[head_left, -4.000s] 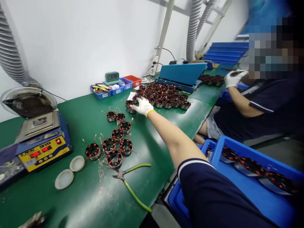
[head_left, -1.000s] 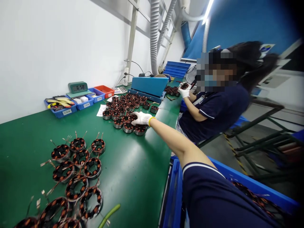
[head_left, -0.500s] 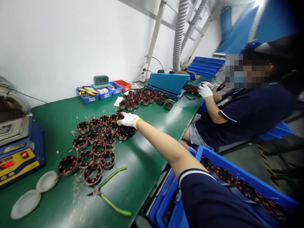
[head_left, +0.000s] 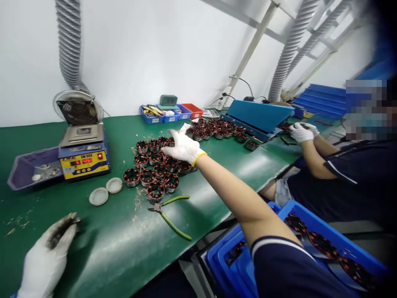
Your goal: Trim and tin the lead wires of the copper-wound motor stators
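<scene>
On the green bench mat (head_left: 198, 194), my right hand (head_left: 183, 148) is stretched out, gloved, fingers splayed wide, holding nothing. Palm hovers over the far-right edge of the near cluster of wound stators (head_left: 155, 169); can't tell if the fingertips touch one. Cluster lies just below and left of that hand, copper coils up, lead wires sticking up. Stators are round, so no long axis to line up with.

Left hand (head_left: 46, 256) is low at the near-left corner, gloved, fingertips dirty, loosely open and flat near the mat, empty. Well apart from the stators — right hand is clearly the nearer one.

Green-handled cutters (head_left: 169, 213) lie just in front of the cluster, handles pointing toward me and right. Two white caps (head_left: 105, 191) sit left of it, solder pot station (head_left: 83, 155) beyond those. Bigger stator pile (head_left: 217, 129) further back right, by a co-worker's gloved hand (head_left: 300, 132). Blue crate (head_left: 297, 231) with more stators by my right elbow.
</scene>
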Demonstrator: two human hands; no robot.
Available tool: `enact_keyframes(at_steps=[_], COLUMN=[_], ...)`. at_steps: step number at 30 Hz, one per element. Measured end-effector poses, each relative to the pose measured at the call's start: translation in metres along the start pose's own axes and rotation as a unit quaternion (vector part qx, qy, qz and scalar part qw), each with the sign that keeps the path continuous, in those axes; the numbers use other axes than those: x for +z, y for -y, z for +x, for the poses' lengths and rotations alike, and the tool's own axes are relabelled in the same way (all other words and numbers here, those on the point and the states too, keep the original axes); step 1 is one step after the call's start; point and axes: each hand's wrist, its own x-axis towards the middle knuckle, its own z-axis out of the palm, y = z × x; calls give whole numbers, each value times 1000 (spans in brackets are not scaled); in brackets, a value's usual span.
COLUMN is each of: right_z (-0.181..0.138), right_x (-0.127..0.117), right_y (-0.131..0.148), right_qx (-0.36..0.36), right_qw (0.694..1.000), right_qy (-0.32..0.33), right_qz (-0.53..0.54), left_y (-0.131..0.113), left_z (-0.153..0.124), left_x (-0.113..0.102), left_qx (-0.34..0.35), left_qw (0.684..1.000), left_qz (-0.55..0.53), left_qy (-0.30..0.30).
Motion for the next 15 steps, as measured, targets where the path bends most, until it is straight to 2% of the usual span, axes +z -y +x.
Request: enact_keyframes(at_steps=[2,4,5,7,10,13,15], right_z=[-27,-46,-51,-50,-38,-35,-45], right_x=[11,31,43,66,87,85,78], right_y=[35,69,83,105,117,117,120], right_qx=[-105,-255,-285,-289,-266,-279,-293], right_qw=[994,965,953,946,951,949,947], right_qy=[20,39,37,40,49,43,31], right_qz=[4,-57,-98,-138,-148,-141,-129], left_y=[1,-2,-4,-5,-2,-2,-8], left_z=[-4,-9,-10,-11,-9,-7,-8], left_x=[5,10,12,14,14,7,-1], left_qx=[-31,-40,-41,-41,-41,-44,-57], left_qw=[998,995,993,990,984,982,975], left_qz=[-34,-65,-77,-95,-121,-144,-177], left_qy=[32,63,75,98,123,117,119])
